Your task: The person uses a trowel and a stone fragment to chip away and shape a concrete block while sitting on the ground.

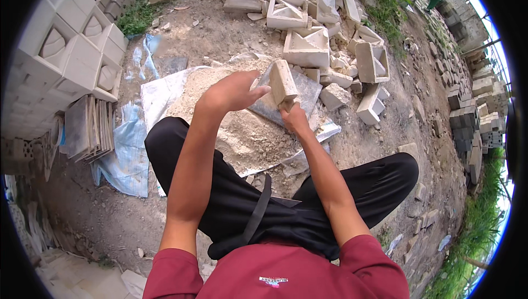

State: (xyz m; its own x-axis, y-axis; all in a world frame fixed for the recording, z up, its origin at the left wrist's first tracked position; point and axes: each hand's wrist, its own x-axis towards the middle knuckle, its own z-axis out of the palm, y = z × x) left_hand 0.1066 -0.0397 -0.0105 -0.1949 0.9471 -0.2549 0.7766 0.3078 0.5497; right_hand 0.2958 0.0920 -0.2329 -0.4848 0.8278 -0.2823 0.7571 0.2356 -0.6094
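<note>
Block stack: pale blocks with recessed faces rose at the left.
White sheet: this ground sheet lay before the crossed legs and carried the heap.
Sandy heap: loose, pale, lumpy material covered much of the sheet.
Box-shaped blocks: open-faced pieces lay beyond and to the right among rubble; the nearer upright ones contained wedge-like ribs.
Grey board: a flat slab lay at the heap's right side.
Left hand: open, thumb just beside the block; contact could not be told.
Cream block: located over the board, its long axis ran away from the person, far end slightly leftward.
Right hand: its grip was closed on the block's near end.
</note>
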